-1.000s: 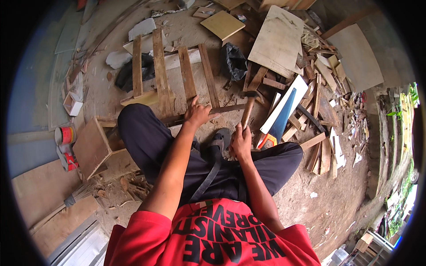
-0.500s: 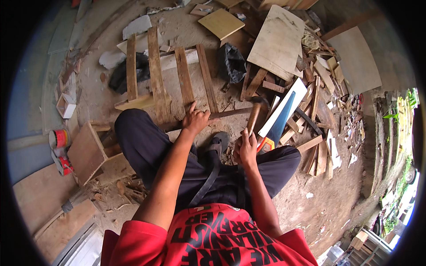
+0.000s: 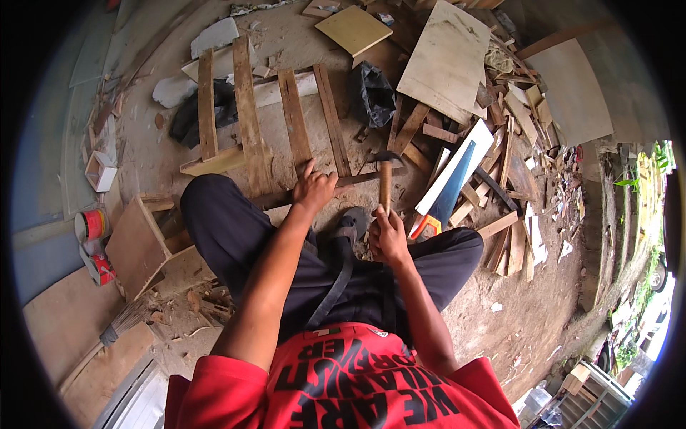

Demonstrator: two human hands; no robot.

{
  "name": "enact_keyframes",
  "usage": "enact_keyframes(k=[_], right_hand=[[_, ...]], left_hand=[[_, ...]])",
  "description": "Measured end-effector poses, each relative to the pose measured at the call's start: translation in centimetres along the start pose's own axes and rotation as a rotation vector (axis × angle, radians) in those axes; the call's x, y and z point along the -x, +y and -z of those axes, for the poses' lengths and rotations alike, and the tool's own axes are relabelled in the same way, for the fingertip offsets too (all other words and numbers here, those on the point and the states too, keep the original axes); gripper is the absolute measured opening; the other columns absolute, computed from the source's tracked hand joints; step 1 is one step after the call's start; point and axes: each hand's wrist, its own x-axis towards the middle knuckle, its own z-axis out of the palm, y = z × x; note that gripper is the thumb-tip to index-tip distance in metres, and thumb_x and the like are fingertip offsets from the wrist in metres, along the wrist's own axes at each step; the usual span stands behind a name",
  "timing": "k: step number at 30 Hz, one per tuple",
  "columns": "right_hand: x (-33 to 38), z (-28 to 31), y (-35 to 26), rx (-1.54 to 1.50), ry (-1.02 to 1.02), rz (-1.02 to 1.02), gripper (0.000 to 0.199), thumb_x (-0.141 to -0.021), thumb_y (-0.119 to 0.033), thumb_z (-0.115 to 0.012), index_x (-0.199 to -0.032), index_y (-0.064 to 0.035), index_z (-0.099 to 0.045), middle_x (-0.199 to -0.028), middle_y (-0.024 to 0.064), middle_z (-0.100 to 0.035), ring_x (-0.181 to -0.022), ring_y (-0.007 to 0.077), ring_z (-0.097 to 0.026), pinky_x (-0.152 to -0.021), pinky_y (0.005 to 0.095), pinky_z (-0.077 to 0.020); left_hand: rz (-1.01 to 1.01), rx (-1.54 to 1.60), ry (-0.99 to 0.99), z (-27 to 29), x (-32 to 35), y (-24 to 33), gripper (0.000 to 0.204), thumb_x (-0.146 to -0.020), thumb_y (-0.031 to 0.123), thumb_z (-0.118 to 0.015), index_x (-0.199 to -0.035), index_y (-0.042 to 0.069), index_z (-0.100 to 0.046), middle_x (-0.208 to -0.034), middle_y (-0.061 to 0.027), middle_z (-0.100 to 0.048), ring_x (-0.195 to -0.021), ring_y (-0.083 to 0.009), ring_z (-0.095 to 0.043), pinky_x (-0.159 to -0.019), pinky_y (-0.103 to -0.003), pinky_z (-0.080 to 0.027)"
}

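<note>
My right hand (image 3: pixel 389 239) is closed round the wooden handle of a hammer (image 3: pixel 385 187). The hammer's dark head overlaps the right part of a dark wooden crossbar (image 3: pixel 364 178) in front of me. My left hand (image 3: pixel 315 187) has bent fingers and grips the same wooden frame, where a slat (image 3: pixel 294 118) meets that crossbar. Whether a nail is pinched there is too small to tell. Several slats run away from me, and a pale board (image 3: pixel 223 161) lies under the left ones. My knees flank the near side of the frame.
To the right, a handsaw (image 3: pixel 454 187) with an orange handle rests on a white board. Beyond it is a heap of scrap wood (image 3: pixel 507 179) and a large panel (image 3: pixel 446 61). At left stand a wooden box (image 3: pixel 139 247) and red tins (image 3: pixel 93 224). A black bag (image 3: pixel 373 93) lies ahead.
The hammer has swung left and its handle now points more directly away from me, with its head nearer the crossbar. My left hand keeps its place on the frame.
</note>
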Motion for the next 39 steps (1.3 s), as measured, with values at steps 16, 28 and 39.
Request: enact_keyframes(k=[16,28,39], right_hand=[[0.7,-1.6,-0.7,-0.160,0.220,0.433,0.023,-0.106,-0.027,-0.047,-0.092,-0.0090,-0.043,-0.062,-0.0058,-0.039,-0.049,0.0037,-0.037,-0.042,0.0229,-0.0319],[0.2,-1.2,-1.0,-0.070,0.253,0.417,0.021,-0.106,-0.030,-0.047,-0.094,-0.0132,-0.043,-0.058,-0.0052,-0.038,-0.039,0.0055,-0.035,-0.032,0.0237,-0.0283],[1.1,-1.3,-1.2,0.184,0.251,0.542,0.026,-0.104,-0.023,-0.051,-0.089,-0.0032,-0.045,-0.060,-0.0001,-0.046,-0.050,0.0121,-0.044,-0.047,0.0324,-0.0379]], left_hand=[[-0.016,-0.026,0.070,-0.2,0.2,0.3,0.058,-0.088,0.064,-0.058,-0.077,0.007,-0.065,-0.057,-0.0131,-0.064,-0.064,-0.0258,-0.068,-0.110,-0.041,-0.037],[0.010,0.012,0.007,-0.7,0.2,0.0,0.060,-0.088,0.065,-0.055,-0.078,0.006,-0.065,-0.063,-0.0151,-0.067,-0.070,-0.0273,-0.070,-0.111,-0.044,-0.037],[-0.020,-0.009,0.125,-0.6,0.1,0.0,0.063,-0.084,0.065,-0.062,-0.083,0.003,-0.071,-0.056,-0.0139,-0.063,-0.060,-0.0268,-0.068,-0.105,-0.041,-0.042]])
